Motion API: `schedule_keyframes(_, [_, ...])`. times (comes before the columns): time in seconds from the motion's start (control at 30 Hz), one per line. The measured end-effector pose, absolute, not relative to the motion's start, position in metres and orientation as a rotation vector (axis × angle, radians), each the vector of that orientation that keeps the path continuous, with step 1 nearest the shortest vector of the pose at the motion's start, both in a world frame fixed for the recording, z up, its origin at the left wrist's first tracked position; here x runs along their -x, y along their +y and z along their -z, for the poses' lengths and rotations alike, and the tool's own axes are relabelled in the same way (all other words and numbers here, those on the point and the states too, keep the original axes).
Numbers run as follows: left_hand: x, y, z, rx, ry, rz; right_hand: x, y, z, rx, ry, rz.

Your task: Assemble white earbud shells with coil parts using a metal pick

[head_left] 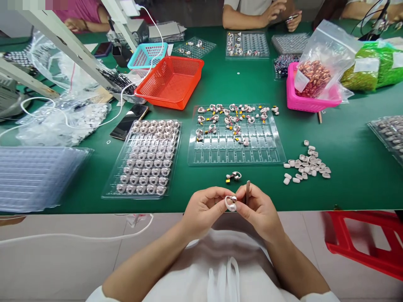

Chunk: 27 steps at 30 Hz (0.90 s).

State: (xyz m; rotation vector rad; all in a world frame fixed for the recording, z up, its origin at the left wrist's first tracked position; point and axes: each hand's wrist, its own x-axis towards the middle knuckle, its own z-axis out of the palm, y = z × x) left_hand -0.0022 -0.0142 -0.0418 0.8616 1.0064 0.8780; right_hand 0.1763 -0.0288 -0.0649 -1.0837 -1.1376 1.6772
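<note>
My left hand [204, 207] and my right hand [260, 209] meet just in front of the table's near edge, both pinched on one small white ring-shaped part [231, 204]. My right hand also grips a thin metal tool [248, 191] that points up. A finished part with a yellow tip [233, 176] lies on the green table just beyond my fingers. Further on, a clear tray [236, 149] holds several assembled parts in its far rows. A pile of small white caps [307, 164] lies to the right.
A full clear tray [145, 157] sits at left, beside stacked trays [34, 176] and a phone [129, 121]. Orange [171, 82], blue [147, 55] and pink [310, 102] baskets stand further back. Other people's hands [280, 12] work across the table. A red stool [368, 241] is low right.
</note>
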Motion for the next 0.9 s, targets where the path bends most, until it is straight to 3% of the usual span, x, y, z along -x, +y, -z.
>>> schedule_keyframes(0.27, [0.004, -0.016, 0.041, -0.943, 1.071, -0.863, -0.18, -0.031, 0.061, 1.146, -1.291, -1.557])
schedule_keyframes(0.9, [0.001, -0.019, 0.051, -0.961, 1.022, -0.984, -0.147, -0.045, 0.082, 0.914, -0.894, -1.518])
